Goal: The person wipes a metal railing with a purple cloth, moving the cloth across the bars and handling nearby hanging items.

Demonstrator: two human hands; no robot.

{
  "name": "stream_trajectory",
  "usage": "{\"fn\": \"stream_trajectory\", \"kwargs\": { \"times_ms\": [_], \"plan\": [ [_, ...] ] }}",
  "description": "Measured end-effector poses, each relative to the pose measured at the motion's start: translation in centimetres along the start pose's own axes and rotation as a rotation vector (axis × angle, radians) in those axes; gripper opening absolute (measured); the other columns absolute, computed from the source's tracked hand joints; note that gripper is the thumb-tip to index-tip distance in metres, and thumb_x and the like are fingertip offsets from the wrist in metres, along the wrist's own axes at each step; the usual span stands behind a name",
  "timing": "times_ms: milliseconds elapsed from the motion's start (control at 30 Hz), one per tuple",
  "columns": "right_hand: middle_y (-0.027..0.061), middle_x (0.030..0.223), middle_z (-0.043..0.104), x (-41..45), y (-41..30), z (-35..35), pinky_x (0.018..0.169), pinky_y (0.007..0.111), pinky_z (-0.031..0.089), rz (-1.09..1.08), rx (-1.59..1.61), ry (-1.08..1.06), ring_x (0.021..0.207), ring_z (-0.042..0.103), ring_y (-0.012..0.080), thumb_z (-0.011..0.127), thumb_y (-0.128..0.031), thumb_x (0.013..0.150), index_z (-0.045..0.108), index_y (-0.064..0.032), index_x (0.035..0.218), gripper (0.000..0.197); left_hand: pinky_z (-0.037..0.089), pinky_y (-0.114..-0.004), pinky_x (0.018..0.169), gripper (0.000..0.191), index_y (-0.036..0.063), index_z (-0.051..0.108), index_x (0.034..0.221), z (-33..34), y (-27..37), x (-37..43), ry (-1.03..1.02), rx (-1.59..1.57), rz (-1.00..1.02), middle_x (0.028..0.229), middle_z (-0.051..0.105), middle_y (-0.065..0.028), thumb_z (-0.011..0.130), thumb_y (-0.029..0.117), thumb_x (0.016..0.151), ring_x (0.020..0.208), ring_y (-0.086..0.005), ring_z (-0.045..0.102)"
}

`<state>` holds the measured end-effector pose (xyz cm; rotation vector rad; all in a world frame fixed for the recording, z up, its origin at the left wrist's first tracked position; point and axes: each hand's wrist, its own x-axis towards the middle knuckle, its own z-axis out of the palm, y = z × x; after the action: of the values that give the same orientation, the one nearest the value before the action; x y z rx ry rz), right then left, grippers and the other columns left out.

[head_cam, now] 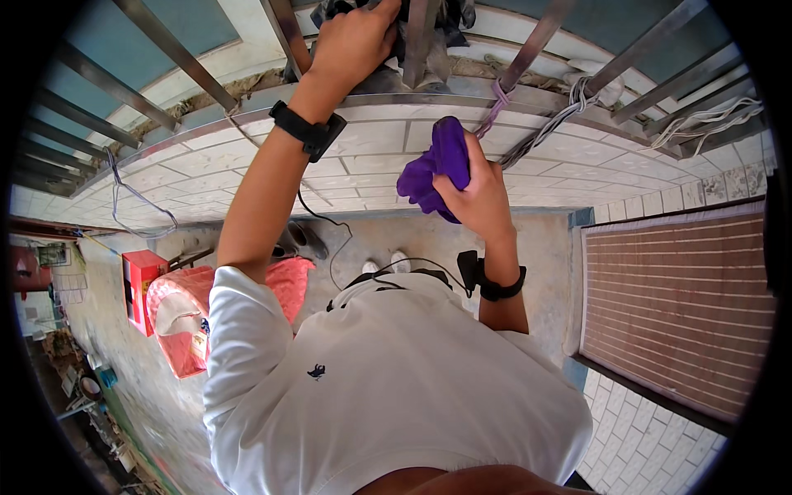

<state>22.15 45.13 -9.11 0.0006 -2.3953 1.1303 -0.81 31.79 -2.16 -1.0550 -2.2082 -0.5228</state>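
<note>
My right hand [475,189] grips a bunched purple cloth [450,154] in front of the white tiled wall [371,145]. Up at the window, my left hand [352,43] reaches between the metal bars [424,37]. Crumpled black plastic [455,18] lies behind the bars right by its fingers. The fingertips are partly hidden at the picture's top, so whether they hold the plastic is unclear. Below the bars runs a dusty window ledge [476,68].
Pink cord [493,108] and grey cables [550,120] are tied to bars at the right. A wire hanger [139,213] hangs at the left. A red box [137,291] and a pink cloth-covered item [179,322] stand on the concrete floor. A striped brown curtain [674,309] covers a doorway.
</note>
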Motion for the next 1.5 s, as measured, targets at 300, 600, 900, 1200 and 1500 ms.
{"fn": "stream_trajectory", "kwargs": {
  "times_ms": [300, 600, 900, 1200, 1500],
  "plan": [
    [0.0179, 0.087, 0.071, 2.2, -0.7, -0.9, 0.078, 0.041, 0.054, 0.151, -0.138, 0.110, 0.077, 0.069, 0.0373, 0.068, -0.021, 0.078, 0.050, -0.0058, 0.138, 0.065, 0.055, -0.047, 0.066, 0.026, 0.0146, 0.068, 0.110, -0.1, -0.3, -1.4, -0.069, 0.043, 0.020, 0.100, 0.068, -0.0125, 0.057, 0.008, 0.087, 0.079, -0.0368, 0.067],
    [0.0215, 0.085, 0.071, 6.5, -2.3, 0.3, 0.082, 0.046, 0.053, 0.190, -0.424, -0.163, 0.078, 0.065, 0.0429, 0.065, -0.031, 0.078, 0.051, -0.0137, 0.140, 0.066, 0.055, -0.047, 0.074, 0.036, -0.0007, 0.067, 0.109, -1.4, 1.2, -1.5, -0.081, -0.141, -0.268, 0.096, 0.066, -0.0248, 0.066, 0.029, 0.089, 0.083, -0.0423, 0.066],
    [0.0279, 0.091, 0.069, 8.2, -3.2, -1.0, 0.083, 0.050, 0.054, 0.137, -0.602, -0.241, 0.084, 0.066, 0.0461, 0.064, -0.034, 0.081, 0.052, -0.0140, 0.140, 0.063, 0.054, -0.044, 0.079, 0.046, -0.0008, 0.064, 0.120, -0.5, -0.4, -3.1, -0.029, -0.112, -0.102, 0.105, 0.060, -0.0199, 0.076, 0.024, 0.084, 0.088, -0.0398, 0.064],
    [0.0283, 0.085, 0.069, 6.9, -2.9, -2.6, 0.080, 0.051, 0.055, 0.187, -0.797, -0.270, 0.086, 0.068, 0.0455, 0.063, -0.032, 0.082, 0.048, -0.0146, 0.142, 0.064, 0.051, -0.042, 0.077, 0.044, -0.0026, 0.063, 0.122, -3.4, 2.5, -6.1, -0.116, -0.215, -0.076, 0.098, 0.061, -0.0197, 0.074, 0.020, 0.086, 0.086, -0.0393, 0.063],
    [0.0296, 0.086, 0.068, 6.8, -2.8, -0.9, 0.080, 0.052, 0.054, 0.190, -0.705, -0.213, 0.085, 0.068, 0.0459, 0.063, -0.036, 0.081, 0.050, -0.0120, 0.140, 0.065, 0.051, -0.036, 0.066, 0.036, -0.0005, 0.064, 0.122, -1.4, 2.5, -5.4, 0.104, -0.394, -0.068, 0.089, 0.067, -0.0149, 0.069, 0.004, 0.086, 0.068, -0.0263, 0.063]
  ]
}}
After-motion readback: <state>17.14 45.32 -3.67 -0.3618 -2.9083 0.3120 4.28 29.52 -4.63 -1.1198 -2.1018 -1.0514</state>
